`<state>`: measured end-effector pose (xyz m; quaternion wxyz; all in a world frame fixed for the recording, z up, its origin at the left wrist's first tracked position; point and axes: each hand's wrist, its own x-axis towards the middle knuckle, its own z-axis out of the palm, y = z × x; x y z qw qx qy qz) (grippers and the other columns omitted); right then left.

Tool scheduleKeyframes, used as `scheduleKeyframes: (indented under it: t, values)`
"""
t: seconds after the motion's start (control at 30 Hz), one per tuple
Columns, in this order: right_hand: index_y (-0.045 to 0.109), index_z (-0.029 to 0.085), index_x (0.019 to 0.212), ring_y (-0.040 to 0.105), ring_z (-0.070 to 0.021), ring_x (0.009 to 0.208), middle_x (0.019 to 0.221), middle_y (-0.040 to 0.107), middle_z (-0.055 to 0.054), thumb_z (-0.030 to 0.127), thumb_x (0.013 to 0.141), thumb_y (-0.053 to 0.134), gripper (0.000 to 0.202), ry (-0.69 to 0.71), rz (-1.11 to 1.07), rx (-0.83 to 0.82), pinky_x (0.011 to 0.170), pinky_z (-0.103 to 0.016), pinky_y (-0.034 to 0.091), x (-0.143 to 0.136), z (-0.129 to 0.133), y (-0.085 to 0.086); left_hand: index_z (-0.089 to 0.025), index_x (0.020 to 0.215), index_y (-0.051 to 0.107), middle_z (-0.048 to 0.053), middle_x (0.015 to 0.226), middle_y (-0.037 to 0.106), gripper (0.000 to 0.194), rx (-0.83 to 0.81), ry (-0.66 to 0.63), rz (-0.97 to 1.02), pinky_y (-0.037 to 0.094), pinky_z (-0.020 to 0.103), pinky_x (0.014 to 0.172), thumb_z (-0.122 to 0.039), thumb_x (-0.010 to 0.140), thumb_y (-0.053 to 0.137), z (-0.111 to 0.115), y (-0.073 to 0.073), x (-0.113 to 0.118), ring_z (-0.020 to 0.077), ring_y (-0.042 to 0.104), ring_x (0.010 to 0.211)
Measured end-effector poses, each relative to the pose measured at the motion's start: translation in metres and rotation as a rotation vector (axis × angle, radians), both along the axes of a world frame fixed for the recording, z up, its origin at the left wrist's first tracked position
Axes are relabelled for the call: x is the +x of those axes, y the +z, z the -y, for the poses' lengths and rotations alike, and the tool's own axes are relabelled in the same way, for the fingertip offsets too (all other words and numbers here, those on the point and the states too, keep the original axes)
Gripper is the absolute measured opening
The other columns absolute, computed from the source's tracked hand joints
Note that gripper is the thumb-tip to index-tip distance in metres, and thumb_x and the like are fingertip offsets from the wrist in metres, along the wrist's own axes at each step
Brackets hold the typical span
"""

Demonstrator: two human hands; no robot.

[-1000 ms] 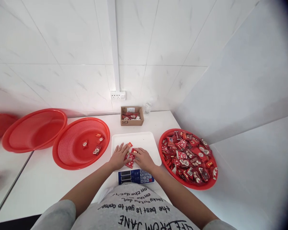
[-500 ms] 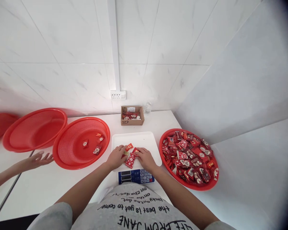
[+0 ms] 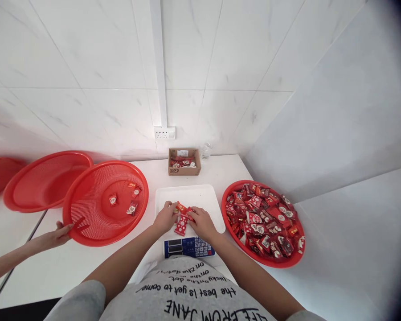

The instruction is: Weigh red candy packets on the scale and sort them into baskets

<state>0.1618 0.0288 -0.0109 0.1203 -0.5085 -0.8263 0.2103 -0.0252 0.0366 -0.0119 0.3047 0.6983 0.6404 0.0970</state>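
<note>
Over the white scale tray [image 3: 200,192], both hands close in on a small cluster of red wrapped candies [image 3: 181,224]. My left hand [image 3: 166,217] has its fingers curled against the cluster's left side. From the right, my right hand [image 3: 202,223] pinches candies with thumb and fingers. One candy wrapper is red with white dots; another is orange-red with gold print. The fingers partly cover the other candies. Just below the tray shows the scale's blue keypad panel [image 3: 189,248].
A red basket heaped with candies [image 3: 263,223] stands at right. At left, another person's hand [image 3: 58,234] grips a red basket [image 3: 96,240] holding a few candies. Behind it sits another red basket [image 3: 48,156]. A cardboard box [image 3: 184,170] and a clear plastic cup [image 3: 206,150] stand by the wall.
My hands have drawn the candies closer together. The other person's hand has taken hold of the left basket's rim, and that basket has shifted left and tilted.
</note>
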Motion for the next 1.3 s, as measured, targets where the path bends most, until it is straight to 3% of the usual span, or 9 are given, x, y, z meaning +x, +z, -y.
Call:
scheduleKeyframes:
  t: [0.23,0.37,0.5,0.7,0.9,1.07,1.1,1.17,1.3]
  values:
    - [0.054,0.023,0.12,0.047,-0.024,0.111,0.124,0.052,-0.01,0.024,0.081,0.052,0.039,-0.013,-0.009,-0.01,0.092,-0.038,0.039,-0.004,-0.006,-0.003,-0.022,0.13,0.04,0.011,0.131,0.041,0.049,0.073,-0.008,-0.062,0.044,0.033,0.086,-0.033,0.083,0.046,0.004,0.003,-0.001,0.0222,0.055,0.106]
    - [0.056,0.02,0.117,0.049,-0.0226,0.106,0.119,0.054,-0.01,0.021,0.081,0.051,0.036,0.011,-0.072,0.001,0.092,-0.037,0.041,-0.004,-0.004,-0.004,-0.022,0.131,0.041,0.011,0.144,0.031,0.055,0.224,-0.115,-0.198,0.032,0.045,0.101,-0.048,0.083,0.047,0.009,0.002,0.003,0.0307,0.034,0.127]
    - [0.054,0.018,0.119,0.048,-0.0212,0.109,0.12,0.053,-0.01,0.017,0.081,0.046,0.038,-0.014,-0.175,0.018,0.095,-0.038,0.04,0.002,0.002,-0.01,-0.022,0.136,0.035,0.009,0.148,0.025,0.063,0.282,-0.26,-0.194,0.018,0.049,0.108,-0.054,0.083,0.043,0.015,-0.009,0.018,0.0303,0.016,0.136]
    - [0.057,0.02,0.114,0.05,-0.0214,0.109,0.115,0.058,-0.01,0.024,0.085,0.041,0.033,-0.188,-0.271,0.132,0.097,-0.043,0.04,0.044,0.012,-0.021,-0.027,0.137,0.035,0.007,0.145,0.032,0.059,0.332,-0.362,-0.181,0.014,0.054,0.108,-0.055,0.085,0.037,0.02,-0.022,0.035,0.0309,0.018,0.136]
    - [0.06,0.018,0.106,0.053,-0.0228,0.105,0.11,0.06,-0.011,0.027,0.084,0.04,0.031,-0.437,-0.241,0.228,0.095,-0.044,0.041,0.101,0.023,-0.035,-0.028,0.131,0.044,0.004,0.141,0.04,0.046,0.345,-0.443,-0.145,0.013,0.05,0.11,-0.044,0.088,0.04,0.016,-0.016,0.024,0.0274,0.022,0.134]
    - [0.06,0.017,0.104,0.054,-0.0235,0.102,0.108,0.061,-0.012,0.033,0.084,0.041,0.032,-0.549,-0.243,0.242,0.093,-0.044,0.041,0.116,0.027,-0.044,-0.027,0.13,0.044,0.005,0.147,0.029,0.047,0.323,-0.51,-0.127,0.012,0.049,0.11,-0.044,0.087,0.04,0.007,-0.009,0.014,0.0262,0.019,0.136]
    - [0.06,0.017,0.104,0.054,-0.0233,0.102,0.108,0.061,-0.012,0.034,0.084,0.041,0.032,-0.551,-0.244,0.233,0.093,-0.044,0.041,0.116,0.027,-0.045,-0.027,0.132,0.042,0.005,0.148,0.027,0.048,0.324,-0.468,-0.134,0.013,0.049,0.11,-0.045,0.087,0.039,0.002,-0.006,0.009,0.026,0.018,0.137]
    - [0.059,0.016,0.105,0.053,-0.0229,0.103,0.108,0.061,-0.012,0.033,0.085,0.039,0.033,-0.545,-0.24,0.212,0.094,-0.043,0.041,0.114,0.027,-0.046,-0.023,0.134,0.038,0.007,0.148,0.025,0.05,0.343,-0.261,-0.176,0.014,0.048,0.11,-0.044,0.089,0.036,-0.011,0.002,-0.01,0.0256,0.015,0.137]
    - [0.059,0.015,0.105,0.053,-0.0232,0.103,0.108,0.061,-0.013,0.033,0.085,0.039,0.034,-0.556,-0.23,0.186,0.094,-0.043,0.041,0.112,0.027,-0.047,-0.009,0.136,0.032,0.018,0.146,0.025,0.056,0.416,0.402,-0.361,0.018,0.049,0.108,-0.04,0.09,0.031,-0.033,0.024,-0.085,0.029,0.011,0.138]
